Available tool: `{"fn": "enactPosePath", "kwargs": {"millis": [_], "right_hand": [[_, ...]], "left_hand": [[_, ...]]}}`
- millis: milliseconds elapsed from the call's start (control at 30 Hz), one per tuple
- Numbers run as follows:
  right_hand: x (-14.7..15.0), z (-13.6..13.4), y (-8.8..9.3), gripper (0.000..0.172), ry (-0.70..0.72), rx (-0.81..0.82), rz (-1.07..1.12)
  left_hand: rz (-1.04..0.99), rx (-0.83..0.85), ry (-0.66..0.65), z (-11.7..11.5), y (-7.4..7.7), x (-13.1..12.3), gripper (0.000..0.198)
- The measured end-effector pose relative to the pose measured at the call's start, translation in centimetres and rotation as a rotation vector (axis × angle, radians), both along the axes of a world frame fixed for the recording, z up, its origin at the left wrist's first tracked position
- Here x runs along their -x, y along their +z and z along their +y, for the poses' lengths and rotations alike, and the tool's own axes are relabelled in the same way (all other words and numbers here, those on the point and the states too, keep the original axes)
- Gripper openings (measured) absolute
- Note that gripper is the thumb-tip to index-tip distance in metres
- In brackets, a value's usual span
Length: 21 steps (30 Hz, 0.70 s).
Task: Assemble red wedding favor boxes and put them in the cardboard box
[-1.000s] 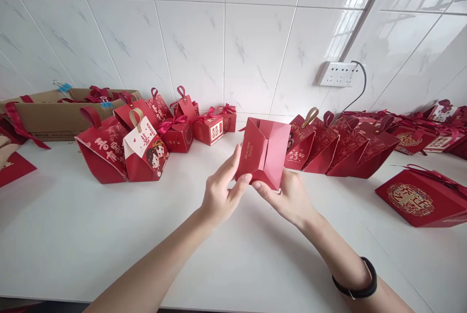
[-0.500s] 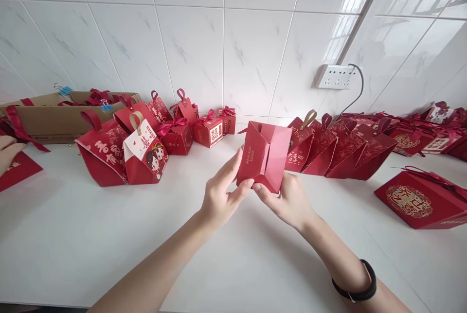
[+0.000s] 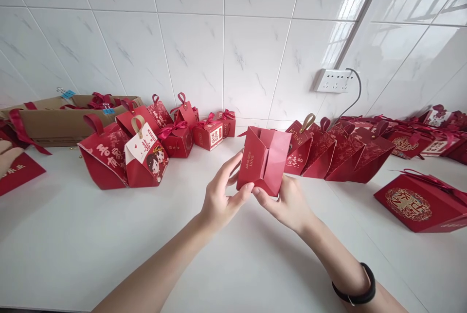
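Between my two hands, above the white table, is a red gift box (image 3: 255, 157) with its folded bottom flaps turned toward me. Small gold print runs along one flap, and a dark slit shows where the flaps meet. My left hand (image 3: 222, 194) grips the left side, thumb at the lower edge. My right hand (image 3: 286, 199) holds the lower right corner, its thumb close to the left one; its other fingers are hidden behind the box. Just behind on the right stands a red box with a tan loop handle (image 3: 297, 152).
Several red boxes with loop handles (image 3: 104, 157) stand on the left, before a brown carton (image 3: 54, 126) of ribbons. At the right lie a ribboned box (image 3: 416, 201) and a pile of others. Another person's hand (image 3: 7, 157) touches a red piece at far left. A power strip (image 3: 335, 81) hangs on the tiled wall.
The whole view has shifted slightly, with the scene sitting a little lower. Both hands keep their hold on the gift box, which shows almost the same face.
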State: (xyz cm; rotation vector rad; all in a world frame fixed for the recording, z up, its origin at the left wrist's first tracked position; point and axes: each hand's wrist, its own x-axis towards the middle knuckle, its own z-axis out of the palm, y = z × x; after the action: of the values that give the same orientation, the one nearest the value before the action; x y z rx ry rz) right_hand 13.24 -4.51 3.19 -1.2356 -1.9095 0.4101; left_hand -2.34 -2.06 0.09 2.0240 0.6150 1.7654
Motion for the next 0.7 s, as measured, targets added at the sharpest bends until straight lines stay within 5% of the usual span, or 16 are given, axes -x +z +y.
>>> {"fn": "enactPosePath", "kwargs": {"millis": [700], "right_hand": [[-0.05, 0.32, -0.16, 0.030, 0.014, -0.070, -0.013]], "left_hand": [[-0.024, 0.018, -0.066, -0.04, 0.13, -0.02, 0.056]]}}
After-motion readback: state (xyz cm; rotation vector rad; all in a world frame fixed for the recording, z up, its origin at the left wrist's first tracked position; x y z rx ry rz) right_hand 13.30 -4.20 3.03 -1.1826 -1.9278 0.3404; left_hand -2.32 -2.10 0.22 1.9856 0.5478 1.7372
